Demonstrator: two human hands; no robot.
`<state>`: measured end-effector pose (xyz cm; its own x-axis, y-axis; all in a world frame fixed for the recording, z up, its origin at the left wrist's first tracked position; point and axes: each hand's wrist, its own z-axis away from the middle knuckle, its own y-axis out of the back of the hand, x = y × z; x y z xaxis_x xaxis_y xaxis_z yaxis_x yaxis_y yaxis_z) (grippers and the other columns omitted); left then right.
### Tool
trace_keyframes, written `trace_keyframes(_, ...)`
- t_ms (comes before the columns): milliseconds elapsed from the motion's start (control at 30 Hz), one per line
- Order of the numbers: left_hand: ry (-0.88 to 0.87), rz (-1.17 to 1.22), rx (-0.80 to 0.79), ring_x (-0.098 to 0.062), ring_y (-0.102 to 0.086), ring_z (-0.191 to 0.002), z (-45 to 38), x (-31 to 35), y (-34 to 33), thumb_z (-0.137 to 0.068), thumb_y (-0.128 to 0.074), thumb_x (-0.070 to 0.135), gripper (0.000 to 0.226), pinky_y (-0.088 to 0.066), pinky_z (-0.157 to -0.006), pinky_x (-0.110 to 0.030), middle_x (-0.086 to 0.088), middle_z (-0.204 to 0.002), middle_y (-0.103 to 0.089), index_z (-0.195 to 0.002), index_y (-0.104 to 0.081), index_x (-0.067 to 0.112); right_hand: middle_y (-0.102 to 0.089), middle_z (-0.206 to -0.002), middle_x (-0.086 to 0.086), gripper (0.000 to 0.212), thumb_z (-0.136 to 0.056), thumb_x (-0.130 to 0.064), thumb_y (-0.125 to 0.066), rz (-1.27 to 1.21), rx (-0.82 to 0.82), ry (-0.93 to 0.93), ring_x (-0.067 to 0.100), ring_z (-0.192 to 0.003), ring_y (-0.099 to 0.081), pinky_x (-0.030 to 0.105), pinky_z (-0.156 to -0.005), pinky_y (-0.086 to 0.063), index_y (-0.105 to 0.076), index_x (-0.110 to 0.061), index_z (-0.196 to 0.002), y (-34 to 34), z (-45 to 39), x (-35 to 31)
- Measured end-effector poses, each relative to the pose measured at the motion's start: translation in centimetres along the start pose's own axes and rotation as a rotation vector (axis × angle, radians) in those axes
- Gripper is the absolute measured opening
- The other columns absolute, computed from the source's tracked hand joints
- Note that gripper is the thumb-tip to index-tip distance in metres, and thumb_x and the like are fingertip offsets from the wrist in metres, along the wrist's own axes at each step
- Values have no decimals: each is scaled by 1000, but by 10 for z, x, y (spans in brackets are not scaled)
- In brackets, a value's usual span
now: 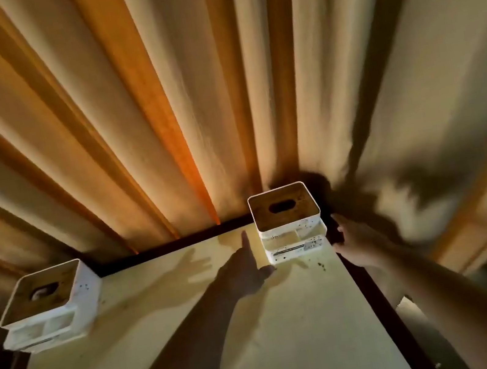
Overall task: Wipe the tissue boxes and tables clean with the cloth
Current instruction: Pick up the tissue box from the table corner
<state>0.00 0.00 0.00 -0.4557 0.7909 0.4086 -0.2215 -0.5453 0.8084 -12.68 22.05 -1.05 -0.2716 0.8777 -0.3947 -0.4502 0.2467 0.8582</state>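
Note:
Two white tissue boxes with brown wooden lids stand on a pale table (171,341). One tissue box (289,225) sits at the far right corner, speckled with dark spots on its front. The other tissue box (50,308) stands at the far left edge. My left hand (246,267) reaches to the left side of the right box, fingers straight, thumb out toward its base. My right hand (353,241) is open just off the table's right edge, beside that box and apart from it. No cloth is in view.
Beige pleated curtains (160,117) hang right behind the table. A dark frame (380,300) runs along the table's far and right edges. Small dark crumbs (321,265) lie on the table near the right box. Strong shadows of my arms fall across the top.

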Motion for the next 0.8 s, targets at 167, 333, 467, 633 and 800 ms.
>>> trace_keyframes(167,90,93,24,-33,-54,-127,-47,-4,-29,-98,-58,45,101,-45,-101,-41,-12,-149,-49,-155,22,19,-35,-155,7,83,-95,-40,-56,-117,-87,-52,25,-134,-46,41,-106,-42,-2,-21,-156,-25,-44,19)
trace_keyframes(333,47,265,36,-29,-50,-134,-66,-6,-48,-100,-59,36,95,-43,-106,-40,-7,-156,-41,-157,16,24,-55,-140,9,81,-96,-31,-60,-256,-99,-19,22,-120,-58,28,-88,-45,-7,-24,-156,-37,-63,27)
trace_keyframes(467,-32,334,93,-27,-50,-134,-67,-6,-53,-100,-58,29,83,-44,-104,-41,3,-154,-45,-157,2,34,-65,-126,6,73,-97,-26,-58,-326,-105,68,15,-98,-63,27,-81,-47,-13,-36,-154,-37,-68,28)
trace_keyframes(633,-38,361,129,-23,-56,-126,-68,-3,-56,-102,-55,23,77,-43,-95,-30,3,-146,-54,-156,-3,35,-67,-122,4,69,-96,-17,-59,-402,-86,105,14,-96,-62,32,-85,-52,-24,-40,-151,-36,-76,32)
trace_keyframes(800,-36,349,179,-19,-63,-102,-75,-2,-60,-101,-55,20,74,-49,-82,-31,3,-136,-62,-155,-6,35,-66,-125,4,68,-95,-12,-59,-477,-58,96,9,-93,-61,23,-82,-47,-29,-36,-150,-39,-79,33)
